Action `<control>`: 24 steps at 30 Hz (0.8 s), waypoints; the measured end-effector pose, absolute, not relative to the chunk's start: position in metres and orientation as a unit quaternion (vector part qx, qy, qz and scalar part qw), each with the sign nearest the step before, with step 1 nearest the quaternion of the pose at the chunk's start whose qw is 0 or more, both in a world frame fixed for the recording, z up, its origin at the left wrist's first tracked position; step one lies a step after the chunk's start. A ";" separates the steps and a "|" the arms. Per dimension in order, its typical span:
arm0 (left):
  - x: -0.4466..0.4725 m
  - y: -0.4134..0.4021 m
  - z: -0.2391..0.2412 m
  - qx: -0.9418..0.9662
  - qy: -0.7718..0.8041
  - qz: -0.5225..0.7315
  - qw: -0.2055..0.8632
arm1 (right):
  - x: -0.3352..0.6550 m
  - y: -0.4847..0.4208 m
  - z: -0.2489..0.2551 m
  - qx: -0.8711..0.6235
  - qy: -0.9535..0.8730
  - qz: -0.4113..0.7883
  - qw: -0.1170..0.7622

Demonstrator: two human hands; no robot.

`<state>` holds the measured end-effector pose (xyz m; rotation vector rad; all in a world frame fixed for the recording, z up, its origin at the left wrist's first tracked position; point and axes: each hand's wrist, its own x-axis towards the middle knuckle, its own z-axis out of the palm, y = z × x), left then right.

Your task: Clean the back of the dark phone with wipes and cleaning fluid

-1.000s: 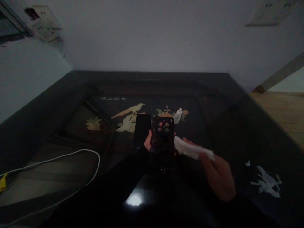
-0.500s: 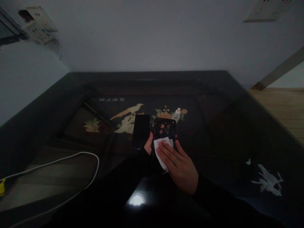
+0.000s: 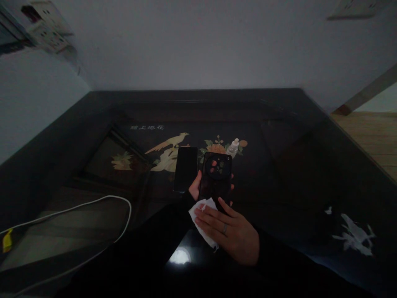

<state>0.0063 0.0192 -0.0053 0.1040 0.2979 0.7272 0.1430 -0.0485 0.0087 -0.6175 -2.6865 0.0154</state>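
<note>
My left hand [image 3: 195, 188] holds a dark phone case [image 3: 214, 188] upright, its thumb along the left edge and fingertips showing past the right edge. Pinkish and greenish colour shows in the openings of its round camera area. A white tissue [image 3: 203, 213] lies under the fingers of my right hand [image 3: 231, 231], which wears a ring. The fingers press the tissue over the lower end of the case. Just left of the case, a phone [image 3: 186, 169] with a dark screen lies on the table. Behind the case stands a small clear bottle [image 3: 233, 147] with a white top.
The glossy black table [image 3: 273, 194] carries a bird-and-flower picture and meets the wall at the back. A white cable [image 3: 93, 201] with a yellow tag [image 3: 7, 241] loops at the left. Sockets [image 3: 49, 31] sit on the wall at the upper left.
My right hand has slid the tissue down and slightly left along the case, baring more of its back below the camera area. My left hand still holds the case.
</note>
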 end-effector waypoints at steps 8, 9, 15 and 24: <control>0.007 0.023 -0.009 0.053 0.181 0.394 0.900 | 0.154 -0.041 0.004 -0.256 -0.925 -0.004 0.279; 0.008 0.023 -0.009 0.055 0.173 0.394 0.901 | 0.154 -0.041 0.004 -0.260 -0.923 -0.003 0.283; 0.007 0.021 -0.005 0.092 0.151 0.416 0.892 | 0.157 -0.040 0.007 -0.256 -0.923 -0.006 0.286; 0.010 0.021 -0.005 0.078 0.158 0.423 0.889 | 0.158 -0.038 0.010 -0.260 -0.905 -0.019 0.335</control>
